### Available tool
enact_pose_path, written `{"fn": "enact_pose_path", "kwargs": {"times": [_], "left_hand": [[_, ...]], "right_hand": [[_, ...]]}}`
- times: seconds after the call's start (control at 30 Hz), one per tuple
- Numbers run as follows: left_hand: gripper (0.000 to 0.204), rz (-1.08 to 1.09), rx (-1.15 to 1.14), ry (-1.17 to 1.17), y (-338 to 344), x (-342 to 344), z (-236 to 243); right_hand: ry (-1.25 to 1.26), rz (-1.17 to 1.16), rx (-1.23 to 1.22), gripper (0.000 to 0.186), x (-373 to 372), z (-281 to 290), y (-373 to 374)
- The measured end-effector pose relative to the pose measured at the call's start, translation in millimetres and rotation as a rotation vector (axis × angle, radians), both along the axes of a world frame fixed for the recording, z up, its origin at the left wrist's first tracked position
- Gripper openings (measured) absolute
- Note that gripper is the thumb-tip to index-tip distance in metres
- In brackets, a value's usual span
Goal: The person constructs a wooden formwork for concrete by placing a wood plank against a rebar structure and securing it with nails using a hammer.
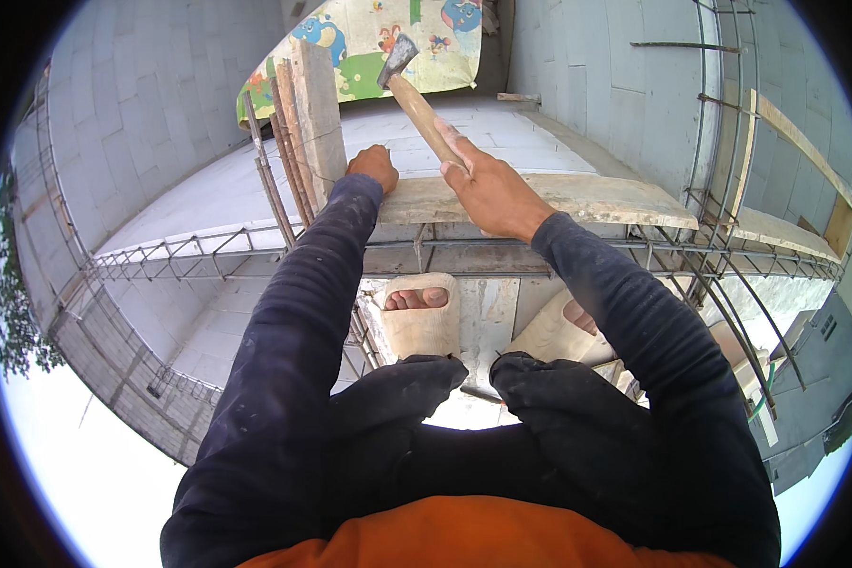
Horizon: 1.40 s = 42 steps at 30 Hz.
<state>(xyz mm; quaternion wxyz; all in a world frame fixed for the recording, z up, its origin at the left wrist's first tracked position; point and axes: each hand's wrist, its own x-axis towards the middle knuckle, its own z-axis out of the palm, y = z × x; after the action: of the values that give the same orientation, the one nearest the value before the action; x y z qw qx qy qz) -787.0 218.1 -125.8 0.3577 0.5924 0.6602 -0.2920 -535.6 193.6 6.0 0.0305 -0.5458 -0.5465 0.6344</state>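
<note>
**Hammer raised over a plank at the wall's edge**

Orange cloth point(473, 535) fills the lower rim, with dark trousers point(464, 417) above it and both dark-sleeved forearms reaching up the picture. Two feet in pale sandals point(421, 317) stand on a narrow ledge, with open drop to the left and right of it.

At the top, the right hand point(488, 189) is wrapped around the wooden handle of a hammer point(412, 90), whose metal head points up and left, lifted clear of the work. The left hand point(374, 168) is curled into a fist and rests on the near end of a pale wooden plank point(559, 194), pressing just beside upright boards point(308, 118). That plank lies across the top of a grey block wall point(161, 123), its front edge overhanging a run of steel rebar cage point(199, 251). More rebar point(719, 114) rises on the right, hemming the right arm; a patterned sheet point(369, 43) hangs behind the hammer.
</note>
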Motion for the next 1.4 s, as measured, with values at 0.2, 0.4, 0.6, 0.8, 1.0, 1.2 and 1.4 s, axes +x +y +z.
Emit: {"fn": "enact_pose_path", "kwargs": {"times": [0.2,0.4,0.6,0.8,1.0,1.2,1.4], "left_hand": [[0.032,0.021,-0.023,-0.006,5,12,9],[0.034,0.068,0.049,-0.063,-2,4,-4],[0.038,0.055,-0.044,-0.065,-1,-2,-11],[0.037,0.066,-0.002,-0.05,-2,-11,-14],[0.036,0.103,0.013,-0.028,-2,-10,-13],[0.039,0.091,-0.021,-0.007,-6,-9,-5],[0.037,0.082,-0.036,-0.006,1,0,-6]], "right_hand": [[0.017,0.15,-0.403,0.07,20,23,33],[0.057,-0.045,-0.369,0.071,27,21,24],[0.027,0.047,-0.333,0.071,47,17,15],[0.04,0.151,-0.277,0.07,51,17,15],[0.068,0.102,-0.246,0.07,33,17,10],[0.024,0.197,-0.28,0.07,25,25,18],[-0.014,0.274,-0.318,0.071,34,26,27]]}}
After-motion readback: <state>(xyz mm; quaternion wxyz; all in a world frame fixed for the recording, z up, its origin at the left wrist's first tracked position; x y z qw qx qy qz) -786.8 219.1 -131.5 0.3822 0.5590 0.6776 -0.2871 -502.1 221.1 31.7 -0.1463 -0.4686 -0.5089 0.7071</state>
